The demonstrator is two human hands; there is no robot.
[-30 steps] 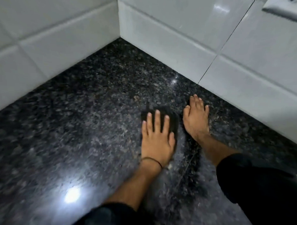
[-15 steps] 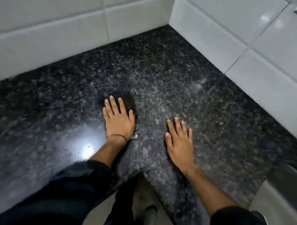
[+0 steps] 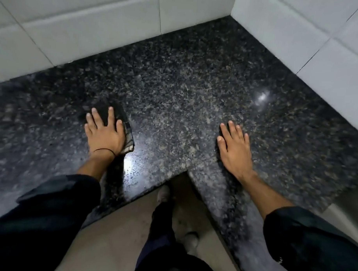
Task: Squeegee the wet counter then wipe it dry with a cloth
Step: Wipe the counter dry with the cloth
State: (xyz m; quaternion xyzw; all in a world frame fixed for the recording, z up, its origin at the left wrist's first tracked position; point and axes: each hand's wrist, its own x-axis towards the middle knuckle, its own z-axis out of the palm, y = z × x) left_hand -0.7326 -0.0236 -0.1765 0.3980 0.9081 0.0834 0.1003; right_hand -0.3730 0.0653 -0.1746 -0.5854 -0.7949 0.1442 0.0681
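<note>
Drying step, I judge: left hand [image 3: 104, 132] pressed flat, fingers spread, on the cloth [image 3: 124, 129] beneath it, right hand [image 3: 234, 146] flat and empty on the table [image 3: 186, 85]; next, sweep the cloth onward.

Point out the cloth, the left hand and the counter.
cloth [image 3: 127, 131], head view, striped edge beside the hand.
left hand [image 3: 105, 135], head view, back of the hand.
counter [image 3: 175, 90], head view, bare granite.

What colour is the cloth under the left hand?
Black, with a paler striped edge near the wrist; cloth, left hand, head view.
</note>
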